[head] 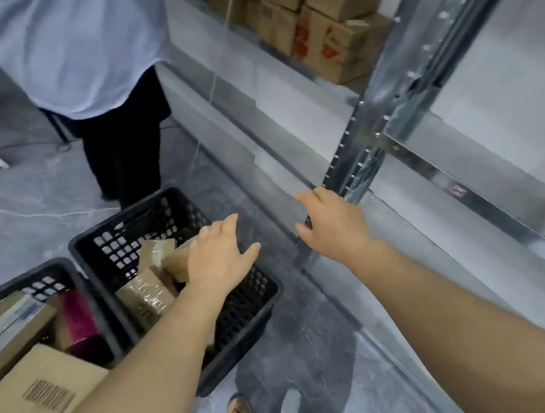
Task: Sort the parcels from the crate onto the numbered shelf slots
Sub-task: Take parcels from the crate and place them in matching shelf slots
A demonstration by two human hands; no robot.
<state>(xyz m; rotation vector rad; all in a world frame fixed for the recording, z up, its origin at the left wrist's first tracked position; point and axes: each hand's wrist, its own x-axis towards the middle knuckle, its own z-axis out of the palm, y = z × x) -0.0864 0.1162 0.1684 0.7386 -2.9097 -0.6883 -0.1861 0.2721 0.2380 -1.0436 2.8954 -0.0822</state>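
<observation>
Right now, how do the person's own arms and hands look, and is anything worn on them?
Both arms are bare from the lower edge of the picture up to the hands; no sleeve shows. The left hand and the right hand wear no gloves, and I see no watch, ring or bracelet. The fingers are uncovered, with no tape or markings visible.

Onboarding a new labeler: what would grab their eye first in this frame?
Two bare forearms reach in from the bottom: the left hand spread over taped cardboard parcels in a black crate on the floor, the right hand open and empty beside a metal shelf upright. Next, a second person standing at upper left, and stacked cardboard boxes on the shelf at the top.
</observation>
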